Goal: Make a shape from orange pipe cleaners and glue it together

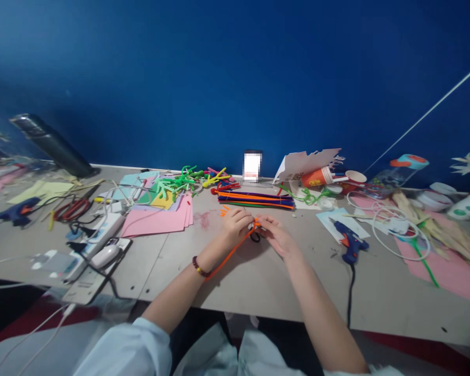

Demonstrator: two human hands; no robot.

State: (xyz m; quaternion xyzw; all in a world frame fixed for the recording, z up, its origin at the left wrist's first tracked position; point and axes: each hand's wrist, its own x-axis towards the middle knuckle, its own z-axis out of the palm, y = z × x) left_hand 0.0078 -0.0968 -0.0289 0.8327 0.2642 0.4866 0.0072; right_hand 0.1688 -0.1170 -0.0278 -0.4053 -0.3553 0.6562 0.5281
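Both hands meet over the middle of the table and pinch an orange pipe cleaner (235, 249). My left hand (236, 225) is closed on it, and its long tail runs down beside my beaded wrist. From the other side, my right hand (276, 235) has its fingertips on the orange twist between the hands. A black loop (255, 236), perhaps a scissors handle, shows just under the fingers. Short orange pieces (224, 210) lie beyond my left hand. Behind them rests a bundle of purple, orange and green pipe cleaners (254, 199).
Left are pink paper (156, 222), green pipe cleaner shapes (176, 183), a power strip (96, 243), a mouse (105, 256) and a leaning dark bottle (55, 146). A glue gun (351, 243) with its cord, paper cups (317, 177) and a white cable coil (399, 232) occupy the right. A phone (253, 166) stands against the blue wall.
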